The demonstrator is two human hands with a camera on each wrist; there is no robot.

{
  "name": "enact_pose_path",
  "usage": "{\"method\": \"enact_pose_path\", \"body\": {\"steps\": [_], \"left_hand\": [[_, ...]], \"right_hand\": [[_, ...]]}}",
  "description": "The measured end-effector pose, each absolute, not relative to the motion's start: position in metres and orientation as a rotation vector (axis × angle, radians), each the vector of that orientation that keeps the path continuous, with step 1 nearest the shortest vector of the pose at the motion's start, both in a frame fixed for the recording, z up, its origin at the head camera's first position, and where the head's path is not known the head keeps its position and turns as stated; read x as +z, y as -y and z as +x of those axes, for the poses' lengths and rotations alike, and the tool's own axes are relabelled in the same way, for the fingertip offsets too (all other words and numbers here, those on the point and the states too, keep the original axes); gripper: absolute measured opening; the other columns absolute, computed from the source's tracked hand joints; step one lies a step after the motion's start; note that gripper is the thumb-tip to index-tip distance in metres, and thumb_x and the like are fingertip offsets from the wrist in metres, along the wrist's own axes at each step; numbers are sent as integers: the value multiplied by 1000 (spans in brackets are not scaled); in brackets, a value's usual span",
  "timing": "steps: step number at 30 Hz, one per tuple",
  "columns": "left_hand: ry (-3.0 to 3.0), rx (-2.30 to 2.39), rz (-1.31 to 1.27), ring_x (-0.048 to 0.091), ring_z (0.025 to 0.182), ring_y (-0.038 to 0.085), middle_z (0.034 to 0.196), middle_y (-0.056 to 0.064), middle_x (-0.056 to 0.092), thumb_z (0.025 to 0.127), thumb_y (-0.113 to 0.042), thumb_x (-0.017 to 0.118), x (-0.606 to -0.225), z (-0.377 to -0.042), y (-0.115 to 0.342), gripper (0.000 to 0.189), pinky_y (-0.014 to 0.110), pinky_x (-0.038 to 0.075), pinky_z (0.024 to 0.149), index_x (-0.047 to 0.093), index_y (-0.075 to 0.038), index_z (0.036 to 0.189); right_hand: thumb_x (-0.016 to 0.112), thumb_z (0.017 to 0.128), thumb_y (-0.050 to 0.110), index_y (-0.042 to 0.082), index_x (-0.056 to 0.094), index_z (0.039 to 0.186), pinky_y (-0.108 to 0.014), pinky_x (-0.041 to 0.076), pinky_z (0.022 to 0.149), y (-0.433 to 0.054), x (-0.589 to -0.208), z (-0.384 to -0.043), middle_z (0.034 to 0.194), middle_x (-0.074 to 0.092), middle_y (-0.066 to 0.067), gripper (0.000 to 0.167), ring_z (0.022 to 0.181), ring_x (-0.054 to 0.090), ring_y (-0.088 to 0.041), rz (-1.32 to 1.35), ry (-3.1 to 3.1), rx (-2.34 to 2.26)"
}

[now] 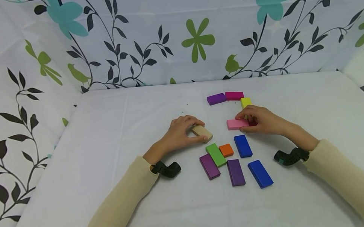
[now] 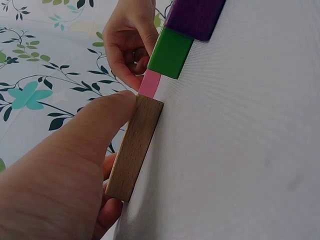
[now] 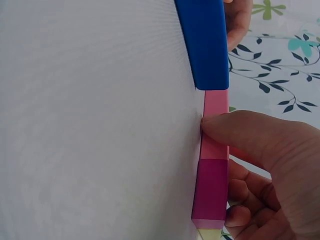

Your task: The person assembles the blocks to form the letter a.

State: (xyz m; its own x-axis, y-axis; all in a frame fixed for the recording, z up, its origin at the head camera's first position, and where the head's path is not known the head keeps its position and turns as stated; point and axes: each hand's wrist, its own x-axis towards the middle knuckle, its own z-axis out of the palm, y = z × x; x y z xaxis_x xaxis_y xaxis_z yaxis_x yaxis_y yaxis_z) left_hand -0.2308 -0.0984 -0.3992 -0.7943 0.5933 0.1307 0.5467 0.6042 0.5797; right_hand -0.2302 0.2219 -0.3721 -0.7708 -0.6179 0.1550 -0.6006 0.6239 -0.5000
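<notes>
My left hand grips a plain wooden block between thumb and fingers, left of the other blocks. In the left wrist view the wooden block shows its long side, the thumb at its upper end and fingertips at its lower end. My right hand pinches a pink block lying on the table. In the right wrist view the thumb presses the side of the pink block, and a magenta block adjoins it, partly hidden by the hand in the head view.
Behind the right hand lie a purple block, another magenta block and a yellow block. Nearer are a green block, an orange block, two dark purple blocks and two blue blocks, on a white cloth.
</notes>
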Motion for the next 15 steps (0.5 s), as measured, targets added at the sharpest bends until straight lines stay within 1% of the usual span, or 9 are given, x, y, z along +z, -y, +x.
{"method": "enact_pose_path", "body": {"steps": [6,10,15], "left_hand": [[-2743,947,985,44,126,22,133,3,54,86,-43,72,-398,-231,99,47,51,23,109,64,-20,126],[-2739,904,1024,41,130,26,138,6,51,86,-41,70,-398,-230,100,50,53,23,108,60,-20,131],[-2736,861,1070,39,132,28,142,9,47,84,-30,65,-398,-230,101,54,54,23,107,55,-18,136]], "right_hand": [[80,80,6,-2,55,129,-26,44,67,-223,-371,-230,99,59,-11,55,81,50,-19,-1092,-2802,-893],[79,79,3,-2,55,128,-24,47,66,-225,-373,-229,100,60,-11,55,81,52,-20,-1121,-2805,-936],[78,77,-1,-3,59,122,-24,49,66,-229,-374,-227,100,61,-14,49,79,54,-21,-1174,-2830,-982]]}}
